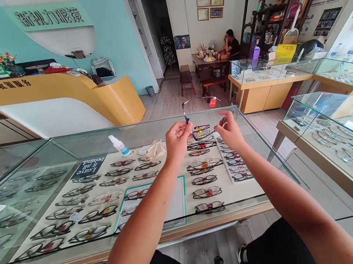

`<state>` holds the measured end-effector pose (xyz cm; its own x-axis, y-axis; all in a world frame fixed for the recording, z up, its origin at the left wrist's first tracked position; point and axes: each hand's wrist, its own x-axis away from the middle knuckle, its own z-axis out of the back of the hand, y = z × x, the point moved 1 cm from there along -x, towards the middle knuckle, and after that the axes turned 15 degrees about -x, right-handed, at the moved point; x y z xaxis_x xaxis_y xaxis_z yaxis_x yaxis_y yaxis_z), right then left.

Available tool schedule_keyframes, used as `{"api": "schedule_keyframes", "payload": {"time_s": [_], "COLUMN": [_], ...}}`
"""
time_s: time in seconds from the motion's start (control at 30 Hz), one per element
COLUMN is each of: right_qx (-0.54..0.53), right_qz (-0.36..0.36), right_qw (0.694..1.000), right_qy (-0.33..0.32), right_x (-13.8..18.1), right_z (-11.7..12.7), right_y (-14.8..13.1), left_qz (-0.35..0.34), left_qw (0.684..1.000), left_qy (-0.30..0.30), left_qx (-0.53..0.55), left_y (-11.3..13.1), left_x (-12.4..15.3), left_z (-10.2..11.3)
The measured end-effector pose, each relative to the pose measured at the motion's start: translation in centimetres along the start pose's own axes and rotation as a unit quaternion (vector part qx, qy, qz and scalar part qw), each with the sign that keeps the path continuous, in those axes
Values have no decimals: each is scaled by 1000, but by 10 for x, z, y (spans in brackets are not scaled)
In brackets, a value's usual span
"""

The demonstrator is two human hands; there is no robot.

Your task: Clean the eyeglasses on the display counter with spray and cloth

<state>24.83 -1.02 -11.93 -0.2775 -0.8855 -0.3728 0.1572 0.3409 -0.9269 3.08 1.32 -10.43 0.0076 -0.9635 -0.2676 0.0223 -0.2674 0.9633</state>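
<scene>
A pair of eyeglasses (184, 113) with dark parts and a small red tag (213, 102) is held up above the glass display counter. My left hand (179, 137) pinches the frame at its left side, thumb and fingers closed on it. At the right end of the lower temple is my right hand (229, 131), its thumb and fingers closed around the temple and one finger pointing out to the left. A white spray bottle (119, 145) and a crumpled pale cloth (156, 151) lie left of my left hand on the counter glass.
Under the counter's glass top (162, 125) lie rows of eyeglasses (205, 180) and a green-edged board (174, 199). Another glass showcase (348, 140) stands at the right. Behind is a yellow reception desk (121, 100); a person (232, 45) sits at a far table.
</scene>
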Motion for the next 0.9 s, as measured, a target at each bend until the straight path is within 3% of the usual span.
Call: {"api": "schedule_keyframes", "payload": {"time_s": [0.3, 0.4, 0.6, 0.9], "right_qx": [63, 65, 96, 76], "right_qz": [39, 88, 231, 266], "right_qw": [997, 994, 959, 953], "right_qy": [-9, 6, 132, 127], "right_x": [2, -1, -15, -20], "right_z": [-1, 5, 30, 37], "right_y": [1, 0, -7, -12], "left_qz": [-14, -12, -22, -18], "left_qw": [998, 1000, 998, 994], "left_qy": [51, 21, -43, -89], "left_qx": [24, 1, -33, -58], "left_y": [0, 1, 3, 2], "left_x": [-12, -12, -6, -4], "left_z": [12, 13, 10, 6]}}
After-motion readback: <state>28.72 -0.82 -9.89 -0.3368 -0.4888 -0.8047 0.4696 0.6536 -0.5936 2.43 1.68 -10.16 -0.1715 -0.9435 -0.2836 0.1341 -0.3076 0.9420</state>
